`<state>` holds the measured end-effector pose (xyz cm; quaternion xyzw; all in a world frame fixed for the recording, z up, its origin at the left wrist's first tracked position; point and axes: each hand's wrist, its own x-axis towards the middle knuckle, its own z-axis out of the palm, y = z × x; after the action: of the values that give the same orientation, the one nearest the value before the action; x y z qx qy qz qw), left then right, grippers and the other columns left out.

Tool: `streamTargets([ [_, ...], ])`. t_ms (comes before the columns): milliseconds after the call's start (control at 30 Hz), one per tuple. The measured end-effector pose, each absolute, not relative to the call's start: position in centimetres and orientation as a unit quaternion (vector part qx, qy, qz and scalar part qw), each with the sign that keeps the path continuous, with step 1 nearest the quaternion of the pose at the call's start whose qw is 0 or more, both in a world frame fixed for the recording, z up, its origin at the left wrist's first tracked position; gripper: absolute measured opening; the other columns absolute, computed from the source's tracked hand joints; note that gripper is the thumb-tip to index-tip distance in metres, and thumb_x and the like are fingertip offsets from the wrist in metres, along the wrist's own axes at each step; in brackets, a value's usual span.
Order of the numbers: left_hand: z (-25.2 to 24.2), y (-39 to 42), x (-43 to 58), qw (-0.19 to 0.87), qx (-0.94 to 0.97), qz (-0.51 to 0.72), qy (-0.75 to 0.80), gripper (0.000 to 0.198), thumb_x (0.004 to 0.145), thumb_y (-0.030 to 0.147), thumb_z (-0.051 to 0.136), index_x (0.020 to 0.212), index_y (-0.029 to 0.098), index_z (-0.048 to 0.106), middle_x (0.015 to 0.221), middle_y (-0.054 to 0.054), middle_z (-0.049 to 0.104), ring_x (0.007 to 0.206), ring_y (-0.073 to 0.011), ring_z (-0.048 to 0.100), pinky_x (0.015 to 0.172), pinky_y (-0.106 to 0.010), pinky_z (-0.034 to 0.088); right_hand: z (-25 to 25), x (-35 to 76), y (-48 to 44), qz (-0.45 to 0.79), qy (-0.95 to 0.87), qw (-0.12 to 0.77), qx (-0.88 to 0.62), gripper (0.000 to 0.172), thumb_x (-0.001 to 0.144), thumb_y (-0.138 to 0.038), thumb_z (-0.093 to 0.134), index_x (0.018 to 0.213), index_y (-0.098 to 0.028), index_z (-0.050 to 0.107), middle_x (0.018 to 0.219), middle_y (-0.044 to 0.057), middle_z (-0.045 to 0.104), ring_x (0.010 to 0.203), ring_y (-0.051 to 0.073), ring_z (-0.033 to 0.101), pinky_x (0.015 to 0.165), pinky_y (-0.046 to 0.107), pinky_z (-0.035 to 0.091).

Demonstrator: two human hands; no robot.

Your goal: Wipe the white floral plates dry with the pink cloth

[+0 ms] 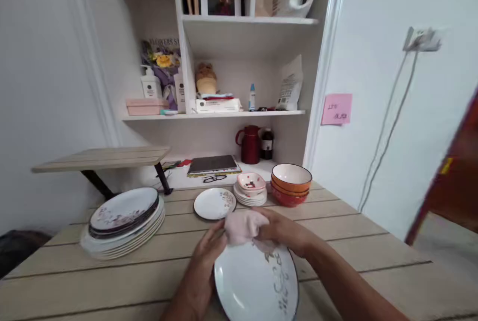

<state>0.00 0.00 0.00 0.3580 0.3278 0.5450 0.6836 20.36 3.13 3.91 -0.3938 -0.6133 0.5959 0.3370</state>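
Observation:
A white plate with a dark rim and a floral pattern on its right side is tilted up in front of me. My left hand grips its left edge, thumb toward the top. Bunched over the far rim is a pale pink cloth, and my right hand is closed on it, pressing it to the plate. Some right fingers are hidden behind the cloth. Just beyond my hands lies a small floral plate.
Stacked plates stand at the left, near a raised wooden stand. Farther back are small dishes, stacked bowls, a closed laptop, glasses and a red jug. White shelves rise behind the table.

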Motion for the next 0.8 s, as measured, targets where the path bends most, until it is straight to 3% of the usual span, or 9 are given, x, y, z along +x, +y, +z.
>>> streamTargets([
  [267,-0.2,0.3,-0.8,0.681,0.401,0.439,0.427,0.057,0.069,0.037,0.076,0.117,0.011,0.058,0.091,-0.013,0.075,0.075,-0.0234,0.069,0.071,-0.033,0.052,2.9,18.3,3.3,0.599,-0.605,0.410,-0.327,0.030,0.073,-0.035,0.071,0.094,-0.019,0.059,0.084,0.000,0.061,0.073,0.014,0.054,0.063,0.023,0.040],
  [367,-0.8,0.6,-0.9,0.667,0.396,0.438,0.454,0.049,0.069,0.039,0.075,0.106,0.009,0.063,0.086,-0.013,0.074,0.072,-0.0229,0.069,0.068,-0.032,0.051,2.5,18.2,3.6,0.615,-0.578,0.417,-0.337,0.029,0.071,-0.034,0.072,0.091,-0.019,0.060,0.083,-0.001,0.062,0.073,0.014,0.055,0.065,0.024,0.041],
  [467,-1.2,0.6,-0.8,0.656,0.387,0.454,0.463,0.050,0.070,0.041,0.074,0.107,0.010,0.064,0.088,-0.013,0.075,0.075,-0.0237,0.069,0.068,-0.032,0.052,2.4,18.2,3.7,0.622,-0.560,0.420,-0.350,0.028,0.069,-0.030,0.072,0.092,-0.019,0.061,0.085,0.000,0.065,0.074,0.015,0.058,0.067,0.025,0.042],
  [800,-0.9,0.9,-0.8,0.607,0.388,0.544,0.430,0.066,0.072,0.040,0.073,0.129,0.012,0.056,0.110,-0.017,0.071,0.100,-0.0288,0.067,0.085,-0.037,0.052,2.7,18.1,3.6,0.619,-0.495,0.467,-0.392,0.047,0.065,-0.021,0.065,0.112,-0.022,0.059,0.087,0.002,0.068,0.076,0.019,0.063,0.063,0.027,0.046],
])
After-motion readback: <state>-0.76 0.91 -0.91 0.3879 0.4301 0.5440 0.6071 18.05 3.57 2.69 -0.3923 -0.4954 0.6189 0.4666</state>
